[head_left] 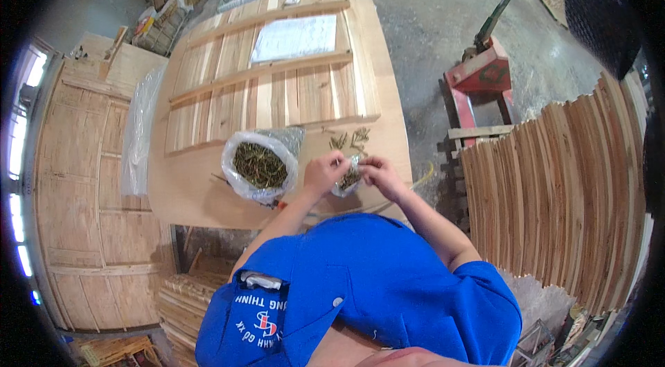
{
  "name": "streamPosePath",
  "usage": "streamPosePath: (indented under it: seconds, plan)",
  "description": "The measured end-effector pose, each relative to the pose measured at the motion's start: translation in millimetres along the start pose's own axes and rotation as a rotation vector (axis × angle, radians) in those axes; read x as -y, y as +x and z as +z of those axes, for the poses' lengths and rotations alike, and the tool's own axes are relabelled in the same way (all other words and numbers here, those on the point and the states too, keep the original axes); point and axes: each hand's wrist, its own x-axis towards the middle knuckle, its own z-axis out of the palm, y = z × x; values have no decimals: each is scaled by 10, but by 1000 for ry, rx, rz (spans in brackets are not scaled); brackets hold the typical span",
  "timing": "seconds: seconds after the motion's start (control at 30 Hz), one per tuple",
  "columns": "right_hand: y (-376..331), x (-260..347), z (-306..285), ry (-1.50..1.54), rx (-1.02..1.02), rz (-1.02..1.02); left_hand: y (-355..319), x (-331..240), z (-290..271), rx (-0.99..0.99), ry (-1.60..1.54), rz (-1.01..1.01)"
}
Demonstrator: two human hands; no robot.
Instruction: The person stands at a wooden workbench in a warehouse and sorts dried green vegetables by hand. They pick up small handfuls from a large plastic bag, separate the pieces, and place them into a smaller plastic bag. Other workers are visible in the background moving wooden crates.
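Note:
A small clear plastic bag (346, 183) with brass-coloured screws inside stands near the table's front edge. On its left side, my left hand (325, 172) is closed, fingers pinched at the bag's upper edge. My right hand (382, 176) pinches the opposite side of the bag's mouth; the exact fingertip contact is small and partly hidden. Just beyond the bag lie two loose groups of screws, a left pile (338, 140) and a right pile (360, 137). Left of my left forearm sits a large open plastic bag (230, 172) full of similar screws.
A slatted wooden panel (228, 100) with crossbars covers the far part of the table (391, 104), with a paper sheet (296, 37) on it. An orange-tipped tool (279, 205) lies by the large bag. Stacked boards (547, 194) and a red pallet jack (479, 73) stand at right.

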Motion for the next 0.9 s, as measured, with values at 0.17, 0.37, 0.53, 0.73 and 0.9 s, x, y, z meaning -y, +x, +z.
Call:
streamPosePath:
  seconds: [0.17, 0.37, 0.53, 0.73, 0.9]
  plan:
    - [-70, 30, -146, 339, -208, 48, 268, 148, -27, -11, 185, -81]
    - [-133, 35, -269, 389, -233, 76, 534, 495, 163, 74, 177, -151]
    - [-117, -44, -364, 306, -132, 41, 552, 842, 287, 28, -563, -354]
    - [-85, 16, -259, 281, -177, 90, 335, 728, 129, 82, -1368, -591]
    - [31, 61, -167, 133, -49, 45, 216, 575, -18, 88, -1495, -586]
